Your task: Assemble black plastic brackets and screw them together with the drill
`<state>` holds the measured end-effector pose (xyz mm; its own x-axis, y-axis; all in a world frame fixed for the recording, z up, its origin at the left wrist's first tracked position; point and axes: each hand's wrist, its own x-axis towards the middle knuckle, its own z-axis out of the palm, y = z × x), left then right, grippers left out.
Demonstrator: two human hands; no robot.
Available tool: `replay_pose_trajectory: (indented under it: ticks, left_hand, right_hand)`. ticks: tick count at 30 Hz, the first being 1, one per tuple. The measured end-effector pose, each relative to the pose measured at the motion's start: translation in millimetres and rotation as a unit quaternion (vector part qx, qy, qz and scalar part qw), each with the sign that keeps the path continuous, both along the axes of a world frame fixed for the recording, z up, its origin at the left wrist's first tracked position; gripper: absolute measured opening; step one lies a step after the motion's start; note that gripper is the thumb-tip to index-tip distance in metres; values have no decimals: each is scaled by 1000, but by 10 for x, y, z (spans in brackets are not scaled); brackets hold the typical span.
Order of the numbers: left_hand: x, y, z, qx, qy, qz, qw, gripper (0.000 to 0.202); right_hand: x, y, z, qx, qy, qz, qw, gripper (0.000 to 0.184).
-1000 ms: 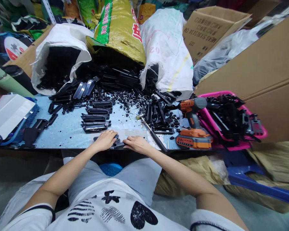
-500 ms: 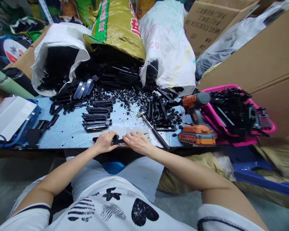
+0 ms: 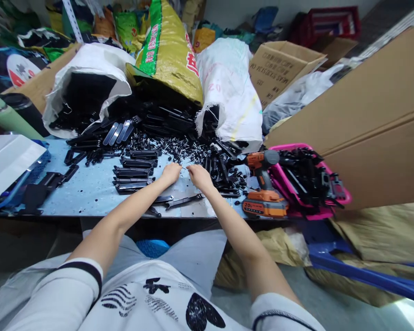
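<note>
Both my hands reach out over the middle of the blue-grey table (image 3: 89, 193). My left hand (image 3: 170, 173) and my right hand (image 3: 198, 175) sit close together, fingers curled down among small black screws (image 3: 179, 149); what they pinch is too small to make out. Behind them, near the table's front edge, lies a long black plastic part (image 3: 182, 201). To the left of my left hand is a neat stack of black plastic parts (image 3: 133, 174).
An orange cordless drill (image 3: 264, 188) stands right of my hands, beside a pink basket (image 3: 341, 198) full of black parts. Open sacks (image 3: 89, 59) of black parts lie at the back. A white box (image 3: 7, 161) sits at the left edge. Cardboard (image 3: 365, 119) rises on the right.
Both hands left the black part at the table's front edge and moved forward to the scattered screws. The part now lies alone near the edge.
</note>
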<state>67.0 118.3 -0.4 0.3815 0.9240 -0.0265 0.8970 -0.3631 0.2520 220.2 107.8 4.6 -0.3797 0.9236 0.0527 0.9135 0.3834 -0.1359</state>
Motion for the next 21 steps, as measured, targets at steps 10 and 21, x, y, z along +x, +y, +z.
replay_pose_trajectory:
  ticks: [10, 21]
  left_hand:
    - [-1019, -798, 195, 156, -138, 68, 976, 22]
    - [-1430, -1644, 216, 113, -129, 87, 981, 24]
  right_hand:
    - [-321, 593, -398, -17, 78, -62, 995, 38]
    - [-595, 707, -294, -93, 31, -129, 987, 18]
